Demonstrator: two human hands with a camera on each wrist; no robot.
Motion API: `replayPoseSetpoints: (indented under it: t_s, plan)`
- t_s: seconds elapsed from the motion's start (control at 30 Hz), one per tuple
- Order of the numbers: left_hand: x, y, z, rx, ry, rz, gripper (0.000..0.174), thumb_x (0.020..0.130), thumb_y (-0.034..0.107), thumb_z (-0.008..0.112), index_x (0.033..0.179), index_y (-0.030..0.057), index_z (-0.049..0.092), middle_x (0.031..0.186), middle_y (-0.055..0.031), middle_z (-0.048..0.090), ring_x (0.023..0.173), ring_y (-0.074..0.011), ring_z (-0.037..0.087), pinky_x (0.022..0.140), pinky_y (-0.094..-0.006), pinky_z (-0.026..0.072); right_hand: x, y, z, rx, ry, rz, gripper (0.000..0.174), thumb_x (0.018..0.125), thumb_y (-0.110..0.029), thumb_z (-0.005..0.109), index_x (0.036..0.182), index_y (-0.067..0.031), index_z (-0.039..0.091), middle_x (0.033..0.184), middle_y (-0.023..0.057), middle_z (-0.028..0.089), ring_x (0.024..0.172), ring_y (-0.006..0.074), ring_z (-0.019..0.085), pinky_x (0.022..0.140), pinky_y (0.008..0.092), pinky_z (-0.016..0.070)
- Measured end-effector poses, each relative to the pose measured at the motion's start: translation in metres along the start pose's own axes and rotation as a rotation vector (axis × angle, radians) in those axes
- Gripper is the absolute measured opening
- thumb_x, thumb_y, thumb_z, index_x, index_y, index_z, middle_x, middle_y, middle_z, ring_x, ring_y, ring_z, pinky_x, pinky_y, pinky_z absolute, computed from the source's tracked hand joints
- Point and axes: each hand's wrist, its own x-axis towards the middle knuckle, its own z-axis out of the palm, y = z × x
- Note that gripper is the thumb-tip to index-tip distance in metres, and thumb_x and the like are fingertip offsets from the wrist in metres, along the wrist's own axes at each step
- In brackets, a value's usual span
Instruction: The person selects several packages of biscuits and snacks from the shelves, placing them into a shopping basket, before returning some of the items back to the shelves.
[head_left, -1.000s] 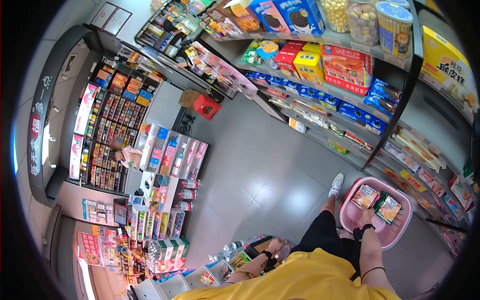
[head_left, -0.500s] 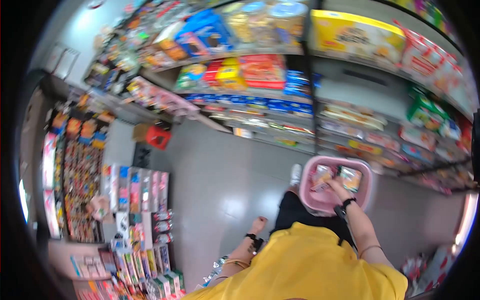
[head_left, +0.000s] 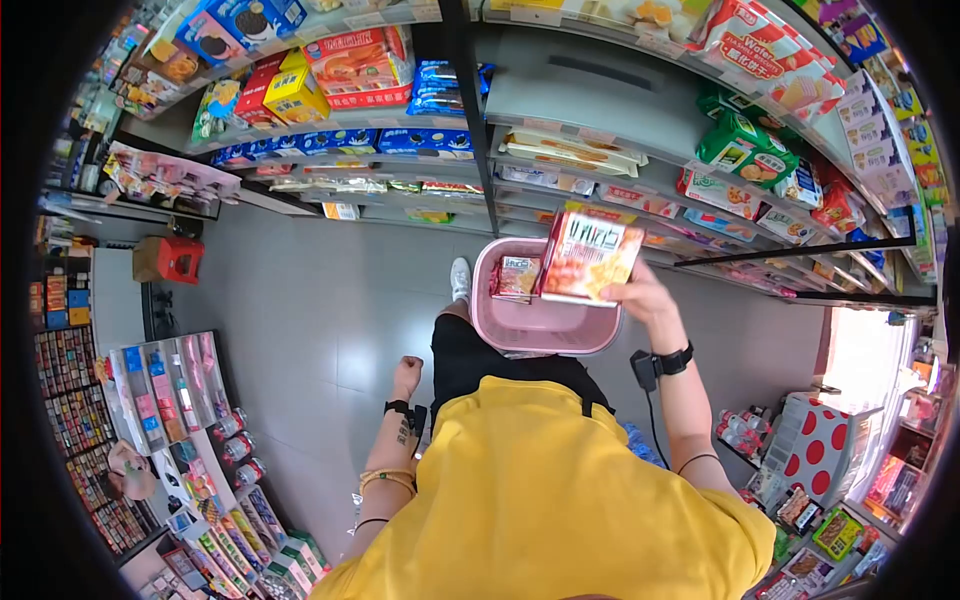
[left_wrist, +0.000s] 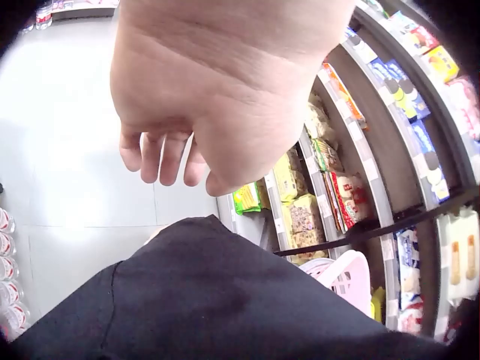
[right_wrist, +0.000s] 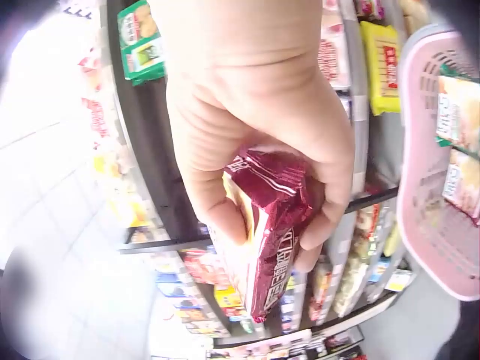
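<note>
Directions read as on a clock face centered on the basket, head view. Shelving (head_left: 545, 100), loaded with boxed and bagged snacks, spans 10 to 3 o'clock, its lower edge near the basket's far rim. Gray floor (head_left: 290, 290) extends broadly toward 9 o'clock, reaching the display counter (head_left: 175, 400), and forms a second stretch toward 4 o'clock, beyond the right forearm. Pink basket (head_left: 560, 318), at center: rounded rim, perforated walls; part of the rim toward 1 o'clock is hidden by the held packet. White shoe (head_left: 460, 280), at 9 o'clock, just beside the rim. Right hand (head_left: 645, 292), at 3 o'clock outside the rim: grasping the held packet (head_left: 590, 255), thumb on one face and fingers on the other. This packet, maroon-sided with a pale printed front, is tilted above the basket, toward 1 o'clock. Left hand (head_left: 407, 375), at 8 o'clock, well apart from the basket: released, fingers loosely bent above the floor. Basket contents: a maroon packet (head_left: 515, 277) toward 10 o'clock and, seen in the right wrist view, a green-edged packet (right_wrist: 459, 112) beside it
</note>
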Motion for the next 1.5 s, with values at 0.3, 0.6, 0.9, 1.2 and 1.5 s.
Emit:
replayPoseSetpoints:
  t_s: [0.3,0.6,0.9,1.2,1.5]
  plan:
    - [-0.01,-0.049,0.015,-0.07,-0.011,-0.101,0.027,0.085,0.024,0.061,0.096,-0.0002,0.065,0.082,-0.0098,0.067,0.078,-0.0196,0.063,0.074,-0.0329,0.0498,0.082,-0.139,0.077,-0.251,0.208,-0.348,0.052,0.085,-0.011,0.068,0.129,0.0036,0.046,0.121,0.0121,0.061,0.107,0.018,0.062,0.093,0.0319,0.0496]
    - [-0.023,-0.096,0.031,-0.165,-0.022,-0.22,0.034,0.083,0.031,0.062,0.097,0.0006,0.067,0.085,-0.015,0.07,0.085,-0.0264,0.067,0.08,-0.0358,0.05,0.162,-0.177,0.062,-0.366,0.21,-0.358,0.041,0.084,-0.008,0.07,0.12,0.0042,0.053,0.115,0.0123,0.063,0.101,0.0188,0.064,0.09,0.0322,0.051]
    - [-0.025,-0.071,0.021,-0.269,-0.058,-0.204,0.023,0.085,0.02,0.057,0.097,0.0007,0.062,0.081,-0.0058,0.062,0.072,-0.0171,0.061,0.061,-0.0301,0.0477,0.197,-0.175,0.028,-0.712,0.407,-0.57,0.049,0.077,-0.013,0.078,0.114,0.0058,0.052,0.109,0.0157,0.065,0.097,0.0181,0.064,0.083,0.0302,0.0514]
    - [-0.017,-0.062,0.019,-0.235,-0.059,-0.214,0.023,0.086,0.017,0.055,0.1,0.0003,0.063,0.085,-0.0069,0.063,0.077,-0.019,0.062,0.066,-0.03,0.0485,0.202,-0.171,0.017,-1.037,0.589,-0.622,0.054,0.072,-0.03,0.081,0.109,0.003,0.059,0.087,0.0118,0.07,0.077,0.0165,0.067,0.07,0.0298,0.0512]
    - [-0.009,-0.067,0.009,-0.154,-0.043,-0.186,0.033,0.084,0.031,0.06,0.1,0.0015,0.066,0.085,-0.0135,0.069,0.082,-0.0242,0.066,0.078,-0.0344,0.0505,0.213,-0.168,0.016,-1.123,0.775,-0.658,0.061,0.067,-0.035,0.085,0.104,0.0057,0.059,0.081,0.0136,0.07,0.071,0.0177,0.067,0.065,0.0308,0.0522]
